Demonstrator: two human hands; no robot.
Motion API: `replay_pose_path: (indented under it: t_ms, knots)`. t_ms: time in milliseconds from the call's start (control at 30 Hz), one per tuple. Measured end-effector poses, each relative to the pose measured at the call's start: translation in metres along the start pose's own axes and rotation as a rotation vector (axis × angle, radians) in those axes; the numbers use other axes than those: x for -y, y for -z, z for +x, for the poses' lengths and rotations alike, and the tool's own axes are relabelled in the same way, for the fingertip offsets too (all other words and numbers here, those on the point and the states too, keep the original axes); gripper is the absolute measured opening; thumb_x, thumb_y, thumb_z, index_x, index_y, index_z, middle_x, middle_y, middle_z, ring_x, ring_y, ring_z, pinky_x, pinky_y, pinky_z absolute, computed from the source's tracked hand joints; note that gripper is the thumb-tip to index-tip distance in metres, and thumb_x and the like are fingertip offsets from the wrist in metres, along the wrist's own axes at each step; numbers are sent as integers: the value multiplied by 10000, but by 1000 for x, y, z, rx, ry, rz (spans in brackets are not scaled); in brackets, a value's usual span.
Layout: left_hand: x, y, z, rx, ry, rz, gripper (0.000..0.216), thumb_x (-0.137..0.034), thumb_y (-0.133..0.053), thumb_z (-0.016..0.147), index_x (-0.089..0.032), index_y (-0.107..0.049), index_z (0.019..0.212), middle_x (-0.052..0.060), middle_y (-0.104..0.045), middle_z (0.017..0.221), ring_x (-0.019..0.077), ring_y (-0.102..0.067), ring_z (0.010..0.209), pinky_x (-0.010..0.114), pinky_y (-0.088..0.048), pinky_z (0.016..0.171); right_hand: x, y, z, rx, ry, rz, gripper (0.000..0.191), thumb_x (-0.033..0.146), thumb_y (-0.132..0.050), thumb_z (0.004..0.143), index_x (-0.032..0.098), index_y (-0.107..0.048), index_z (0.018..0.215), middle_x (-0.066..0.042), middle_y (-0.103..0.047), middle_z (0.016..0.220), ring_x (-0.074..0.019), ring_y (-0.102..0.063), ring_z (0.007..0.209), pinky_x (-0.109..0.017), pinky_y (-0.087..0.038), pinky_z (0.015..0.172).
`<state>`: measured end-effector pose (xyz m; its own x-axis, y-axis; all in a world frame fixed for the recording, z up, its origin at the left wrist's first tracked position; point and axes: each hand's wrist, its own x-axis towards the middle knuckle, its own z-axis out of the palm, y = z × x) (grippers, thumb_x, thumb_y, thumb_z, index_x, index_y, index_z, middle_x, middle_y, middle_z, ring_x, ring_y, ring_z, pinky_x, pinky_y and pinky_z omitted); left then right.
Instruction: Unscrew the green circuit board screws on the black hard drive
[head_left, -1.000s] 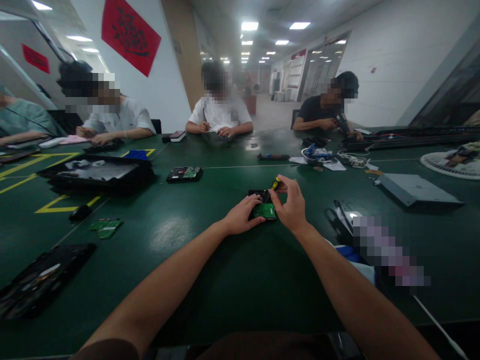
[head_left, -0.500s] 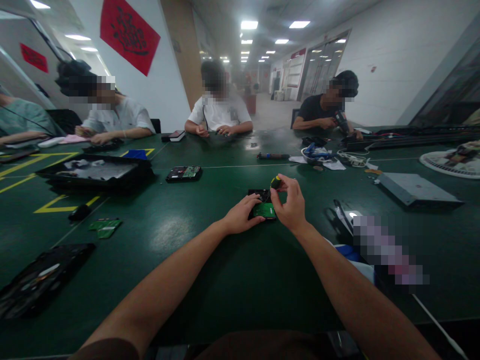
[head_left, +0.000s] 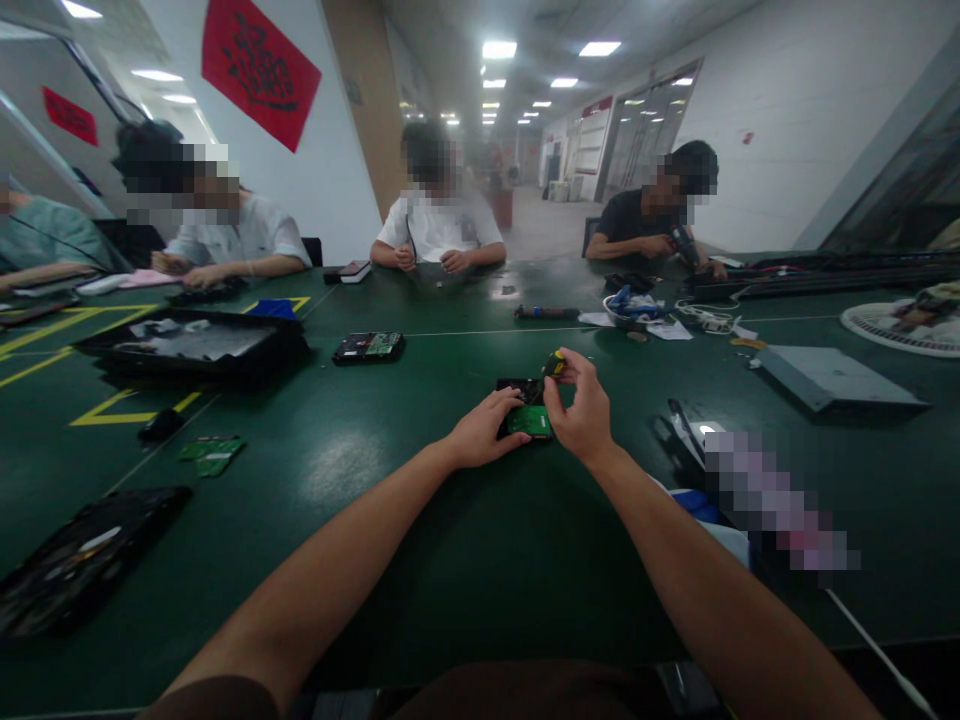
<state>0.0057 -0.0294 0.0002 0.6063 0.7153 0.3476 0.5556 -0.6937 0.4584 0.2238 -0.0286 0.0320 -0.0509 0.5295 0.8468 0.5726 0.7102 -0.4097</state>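
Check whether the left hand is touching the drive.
Touching. The head view shows the left hand with fingers laid over the drive at its left edge, no gap; the right hand holds a screwdriver over it.

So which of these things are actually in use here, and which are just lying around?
In use: hard drive, steadied by left hand; screwdriver, held in right hand.
Lying about: second drive, black tray, loose green boards, grey box.
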Motion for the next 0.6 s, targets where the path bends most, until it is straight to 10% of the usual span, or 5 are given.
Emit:
replay_pose_path:
  t_ms: [600]
  knots:
    - [-3, 2, 1, 1, -2, -17, 631, -513, -678, 924, -212, -479, 1443, 160, -442, 1598, 334, -364, 1533, 564, -352, 1252, 3, 3, 3, 24, 4, -21, 501, 327, -631, 976, 265, -467, 1446, -126, -616, 1266, -259, -678, 1009, -489, -643, 867]
